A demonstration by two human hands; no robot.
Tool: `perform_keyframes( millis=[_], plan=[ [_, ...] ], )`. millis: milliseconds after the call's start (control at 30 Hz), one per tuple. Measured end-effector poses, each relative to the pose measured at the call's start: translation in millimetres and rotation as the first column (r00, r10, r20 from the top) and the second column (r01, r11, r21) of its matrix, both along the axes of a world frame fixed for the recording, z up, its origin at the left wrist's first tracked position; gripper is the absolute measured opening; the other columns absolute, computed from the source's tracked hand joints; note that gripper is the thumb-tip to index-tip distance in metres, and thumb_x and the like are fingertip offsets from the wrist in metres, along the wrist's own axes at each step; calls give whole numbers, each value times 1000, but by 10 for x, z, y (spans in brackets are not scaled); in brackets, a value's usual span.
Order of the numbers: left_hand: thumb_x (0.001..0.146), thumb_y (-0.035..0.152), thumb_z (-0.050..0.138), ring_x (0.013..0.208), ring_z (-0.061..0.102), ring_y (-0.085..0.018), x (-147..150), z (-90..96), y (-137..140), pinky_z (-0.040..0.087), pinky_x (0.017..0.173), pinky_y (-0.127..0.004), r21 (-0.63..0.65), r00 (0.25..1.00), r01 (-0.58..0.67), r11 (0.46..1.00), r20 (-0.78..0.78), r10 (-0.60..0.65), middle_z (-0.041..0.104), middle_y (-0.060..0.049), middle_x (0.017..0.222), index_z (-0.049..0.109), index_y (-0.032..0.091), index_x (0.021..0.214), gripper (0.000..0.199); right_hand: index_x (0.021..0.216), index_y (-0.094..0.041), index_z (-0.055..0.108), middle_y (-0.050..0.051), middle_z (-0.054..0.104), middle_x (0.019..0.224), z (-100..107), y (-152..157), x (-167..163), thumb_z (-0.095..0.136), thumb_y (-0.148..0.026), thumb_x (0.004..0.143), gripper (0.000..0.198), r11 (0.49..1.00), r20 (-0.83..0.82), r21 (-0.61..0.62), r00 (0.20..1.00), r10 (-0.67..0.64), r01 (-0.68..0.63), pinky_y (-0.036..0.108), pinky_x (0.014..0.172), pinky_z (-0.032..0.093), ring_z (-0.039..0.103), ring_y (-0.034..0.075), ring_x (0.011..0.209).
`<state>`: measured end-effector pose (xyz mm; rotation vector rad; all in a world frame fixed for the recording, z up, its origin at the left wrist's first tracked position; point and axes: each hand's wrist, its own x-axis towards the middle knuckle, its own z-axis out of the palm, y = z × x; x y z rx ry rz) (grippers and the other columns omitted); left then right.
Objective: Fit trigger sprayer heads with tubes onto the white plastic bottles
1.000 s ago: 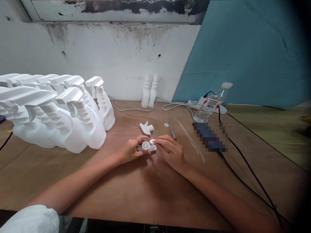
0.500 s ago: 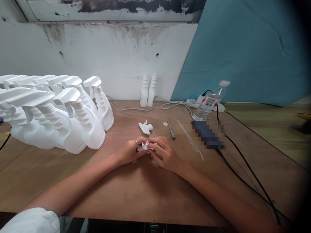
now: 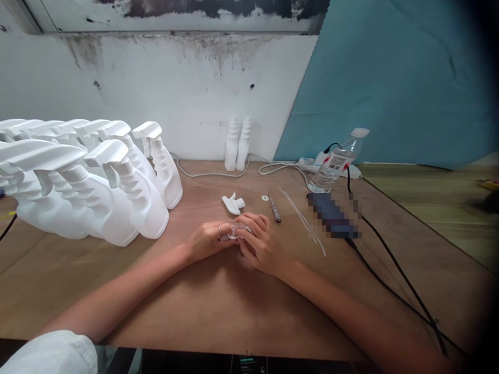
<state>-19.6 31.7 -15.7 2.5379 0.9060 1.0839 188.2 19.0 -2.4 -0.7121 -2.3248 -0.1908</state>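
Note:
Both hands meet at the middle of the table around a small white plastic spray head (image 3: pixel 233 234), mostly hidden by the fingers. My left hand (image 3: pixel 206 241), with a ring on one finger, is closed on its left side. From the right, the curled fingers of my right hand (image 3: pixel 263 245) grip the same piece. Just beyond the hands lies another white trigger spray head (image 3: pixel 233 204). To its right are a white washer (image 3: pixel 265 198), a thin screwdriver (image 3: pixel 275 209) and some thin white tubes (image 3: pixel 298 210).
Many white spray bottles (image 3: pixel 144 205) stand in rows at the left. Two bottles without heads (image 3: pixel 237 145) stand against the wall. At the right are a tilted water bottle (image 3: pixel 335 166), a blurred-out dark object (image 3: pixel 333 215), a power strip (image 3: pixel 307 163) and black cables (image 3: pixel 397 280).
The fingers have shifted slightly around the white spray head, and its visible part has turned a little. The things on the table have stayed in place.

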Motion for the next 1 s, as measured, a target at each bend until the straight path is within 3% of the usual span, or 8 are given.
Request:
perform_keyframes(
  millis=[267, 400, 600, 667, 733, 800, 867, 1000],
  plan=[
    [86, 39, 63, 74, 67, -15, 59, -6, -48, 50, 62, -24, -375, 992, -47, 926, 88, 87, 70, -2, 93, 42, 22, 112, 37, 130, -8, 51, 19, 44, 149, -70, -107, -157, 43, -6, 85, 45, 989, 123, 46, 981, -149, 144, 53, 108, 30, 40, 31, 137],
    [85, 41, 64, 80, 69, -18, 56, -5, -44, 51, 65, -27, -418, 986, -21, 908, 140, 87, 70, -3, 95, 40, 22, 107, 38, 135, -11, 47, 17, 46, 147, -69, -73, -150, 41, -1, 81, 56, 993, 36, -113, 999, -16, 20, 50, 109, 37, 39, 28, 137],
    [81, 44, 70, 77, 67, -15, 48, -12, -51, 52, 71, -26, -458, 979, 4, 889, 185, 91, 69, -1, 92, 41, 22, 103, 43, 124, -23, 58, 11, 46, 144, 75, 90, 58, 43, -2, 83, 48, 926, -134, -320, 977, 165, -200, 47, 108, 43, 42, 24, 136],
    [82, 42, 69, 73, 64, -13, 53, -11, -52, 50, 67, -24, -434, 985, -29, 900, 141, 100, 69, 0, 90, 44, 21, 105, 40, 121, -23, 59, 12, 53, 137, 138, 202, 221, 45, -6, 85, 42, 947, -176, -294, 981, 80, -130, 45, 105, 45, 50, 24, 129],
    [83, 40, 68, 67, 59, -10, 57, -8, -50, 46, 63, -21, -393, 989, -80, 916, 84, 122, 68, 1, 85, 51, 20, 106, 35, 112, -19, 63, 13, 65, 117, 203, 331, 446, 45, -10, 87, 32, 961, -152, -255, 977, -150, 108, 44, 98, 47, 60, 25, 112],
    [84, 39, 68, 63, 56, -9, 58, -1, -48, 44, 60, -20, -342, 992, -105, 934, 35, 124, 68, 1, 82, 58, 19, 104, 30, 94, -15, 67, 14, 70, 96, 269, 453, 718, 47, -14, 86, 22, 855, 64, -247, 888, -455, 456, 42, 87, 48, 65, 28, 94],
    [85, 36, 66, 65, 56, -9, 61, 12, -45, 45, 62, -20, -293, 995, -87, 952, 16, 95, 68, -1, 86, 61, 18, 104, 26, 86, -13, 68, 16, 70, 91, 326, 550, 995, 47, -17, 86, 21, 622, 347, -277, 679, -646, 733, 36, 73, 45, 67, 28, 85],
    [86, 32, 65, 73, 61, -12, 69, 51, -43, 47, 68, -22, -224, 999, -45, 974, 8, 48, 69, -4, 92, 62, 17, 103, 22, 65, -15, 65, 15, 68, 72, 387, 641, 1345, 54, -25, 84, 24, 255, 684, -422, 489, -541, 870, 30, 58, 37, 66, 25, 71]
  ],
)
